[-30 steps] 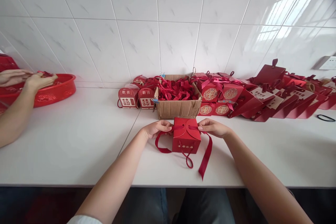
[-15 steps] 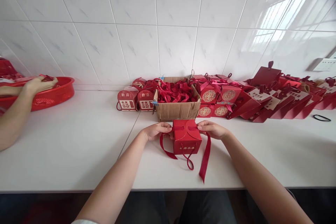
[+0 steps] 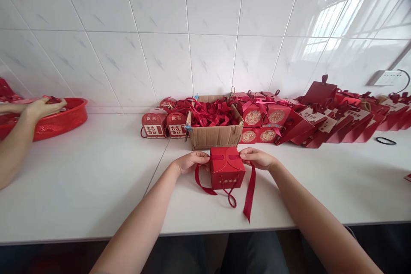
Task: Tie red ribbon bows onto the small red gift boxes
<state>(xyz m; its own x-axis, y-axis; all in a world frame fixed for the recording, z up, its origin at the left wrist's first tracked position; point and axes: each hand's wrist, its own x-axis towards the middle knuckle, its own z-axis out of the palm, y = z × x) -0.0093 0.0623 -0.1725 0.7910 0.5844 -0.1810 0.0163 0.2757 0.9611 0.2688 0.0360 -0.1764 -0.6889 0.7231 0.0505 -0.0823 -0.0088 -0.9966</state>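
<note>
A small red gift box [image 3: 226, 170] stands on the white table in front of me, its rounded top flaps folded shut. A dark red ribbon [image 3: 249, 192] runs through the top, with loose ends hanging down on both sides. At the box's left side, my left hand [image 3: 192, 162] is closed, pinching the ribbon. On the opposite side, my right hand [image 3: 258, 158] pinches the ribbon between thumb and fingers. The box's twisted cord handle [image 3: 231, 199] droops over its front onto the table.
Behind the box, a cardboard box [image 3: 215, 136] holds many red ribbons. Red boxes with white labels [image 3: 153, 127], boxes with gold emblems [image 3: 253, 116] and red bags [image 3: 353, 126] line the wall. At left, another person's hand [image 3: 41, 107] is over a red basin [image 3: 61, 125]. A black loop [image 3: 385, 141] lies right.
The view has shifted slightly, so the background sits a little differently. Both my hands keep their pinch on the ribbon, and the gift box stays in place.
</note>
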